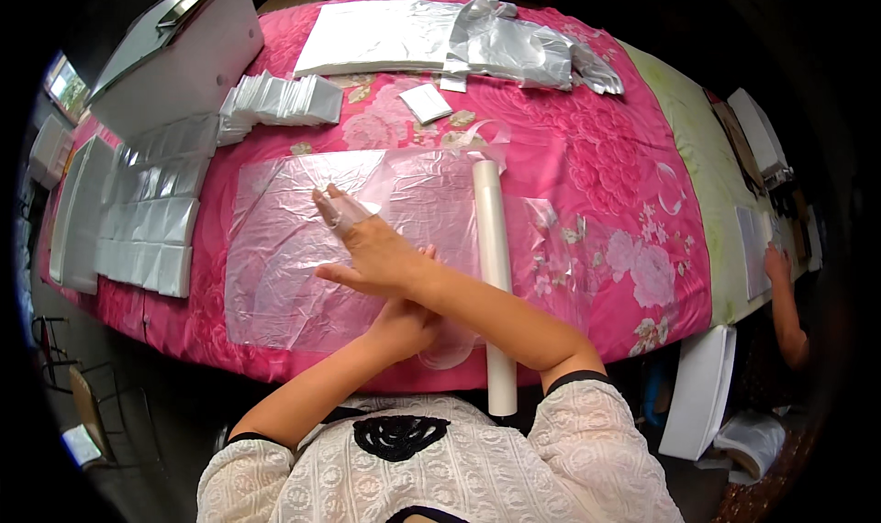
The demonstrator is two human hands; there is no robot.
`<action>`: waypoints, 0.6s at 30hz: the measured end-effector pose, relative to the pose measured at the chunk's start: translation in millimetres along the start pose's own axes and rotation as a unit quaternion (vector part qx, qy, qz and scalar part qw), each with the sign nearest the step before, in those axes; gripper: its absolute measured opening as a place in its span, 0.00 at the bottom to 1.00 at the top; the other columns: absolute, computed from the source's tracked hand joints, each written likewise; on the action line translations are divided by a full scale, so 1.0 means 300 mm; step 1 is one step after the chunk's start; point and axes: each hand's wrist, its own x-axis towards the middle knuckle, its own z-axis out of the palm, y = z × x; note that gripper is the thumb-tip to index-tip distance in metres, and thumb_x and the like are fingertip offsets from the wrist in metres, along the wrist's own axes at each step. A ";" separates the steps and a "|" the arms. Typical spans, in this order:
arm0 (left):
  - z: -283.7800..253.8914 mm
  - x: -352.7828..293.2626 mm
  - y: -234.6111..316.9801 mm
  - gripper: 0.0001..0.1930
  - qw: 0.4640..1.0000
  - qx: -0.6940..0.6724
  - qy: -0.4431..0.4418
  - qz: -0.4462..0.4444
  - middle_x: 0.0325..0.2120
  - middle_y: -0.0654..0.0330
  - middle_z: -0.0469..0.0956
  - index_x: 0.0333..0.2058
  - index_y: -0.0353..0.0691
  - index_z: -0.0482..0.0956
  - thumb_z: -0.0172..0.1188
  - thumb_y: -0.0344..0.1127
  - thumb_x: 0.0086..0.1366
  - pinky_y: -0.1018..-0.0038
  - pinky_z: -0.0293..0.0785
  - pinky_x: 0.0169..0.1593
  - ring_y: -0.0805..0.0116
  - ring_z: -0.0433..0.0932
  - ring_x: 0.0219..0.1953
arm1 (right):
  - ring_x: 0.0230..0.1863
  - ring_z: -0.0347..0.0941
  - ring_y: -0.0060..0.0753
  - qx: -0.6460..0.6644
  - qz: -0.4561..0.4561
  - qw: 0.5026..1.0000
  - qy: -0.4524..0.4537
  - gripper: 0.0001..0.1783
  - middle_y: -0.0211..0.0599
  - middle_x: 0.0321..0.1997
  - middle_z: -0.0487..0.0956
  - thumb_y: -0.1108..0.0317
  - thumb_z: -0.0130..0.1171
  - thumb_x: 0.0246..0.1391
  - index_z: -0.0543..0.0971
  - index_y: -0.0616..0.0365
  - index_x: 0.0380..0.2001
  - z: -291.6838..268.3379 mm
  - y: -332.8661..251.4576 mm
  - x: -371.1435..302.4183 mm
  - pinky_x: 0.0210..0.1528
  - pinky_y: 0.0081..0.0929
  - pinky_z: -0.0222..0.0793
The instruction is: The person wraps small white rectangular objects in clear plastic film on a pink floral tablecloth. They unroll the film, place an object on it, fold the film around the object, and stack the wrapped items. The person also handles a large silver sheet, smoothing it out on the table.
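Note:
My right hand (372,252) reaches across to the left over a clear plastic sheet (275,289). Its fingers are stretched out and its thumb stands apart, so the hand is open; a strip of clear film (345,218) wraps round the fingers. Below it, my left hand (404,328) is crossed under the right forearm. That forearm hides much of it, but fingertips show past the far side and look stretched out. Just right of both hands lies a long white roll (492,248), with my right forearm passing over it.
Stacks of folded clear packets (151,225) and a fanned row (284,99) lie at left, near a white box (184,64). A small packet (426,104) and silvery plastic bags (514,46) lie farther back. Another person's hand (778,264) is at far right. Pink floral cloth (624,165) covers the table.

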 end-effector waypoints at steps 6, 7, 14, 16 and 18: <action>-0.175 -0.017 -0.094 0.30 0.789 -0.520 0.285 -0.164 0.48 0.55 0.68 0.55 0.33 0.58 0.60 0.30 0.56 0.78 0.69 0.47 0.71 0.70 0.48 | 0.68 0.32 0.60 0.051 -0.027 0.996 -0.066 0.56 0.61 0.66 0.44 0.23 0.40 0.41 0.44 0.48 0.65 0.005 0.021 -0.033 0.65 0.51 0.33; -0.172 -0.018 -0.104 0.28 0.796 -0.500 0.301 -0.161 0.45 0.56 0.69 0.53 0.33 0.60 0.60 0.29 0.55 0.78 0.70 0.45 0.72 0.71 0.46 | 0.68 0.31 0.60 0.039 -0.041 0.996 -0.074 0.56 0.60 0.66 0.44 0.22 0.38 0.40 0.44 0.47 0.65 0.012 0.019 -0.031 0.65 0.51 0.31; -0.160 -0.080 -0.189 0.10 0.848 -0.384 0.291 -0.221 0.30 0.64 0.76 0.37 0.33 0.75 0.59 0.26 0.55 0.83 0.70 0.33 0.80 0.73 0.29 | 0.69 0.25 0.54 0.018 -0.003 0.997 -0.069 0.58 0.48 0.69 0.35 0.21 0.36 0.39 0.39 0.48 0.65 -0.051 0.028 -0.039 0.66 0.48 0.26; -0.177 -0.087 -0.196 0.07 0.875 -0.319 0.279 -0.234 0.27 0.66 0.76 0.34 0.34 0.76 0.60 0.26 0.55 0.84 0.69 0.30 0.82 0.73 0.25 | 0.69 0.23 0.56 0.044 0.028 0.998 -0.030 0.57 0.50 0.69 0.33 0.21 0.33 0.41 0.36 0.47 0.65 -0.178 0.025 -0.034 0.66 0.46 0.27; -0.195 -0.099 -0.208 0.07 0.896 -0.256 0.266 -0.248 0.26 0.66 0.76 0.33 0.36 0.77 0.60 0.26 0.54 0.84 0.68 0.28 0.82 0.71 0.23 | 0.69 0.23 0.50 0.036 0.058 0.996 0.060 0.56 0.49 0.69 0.32 0.23 0.30 0.44 0.35 0.52 0.65 -0.335 0.065 -0.056 0.67 0.41 0.25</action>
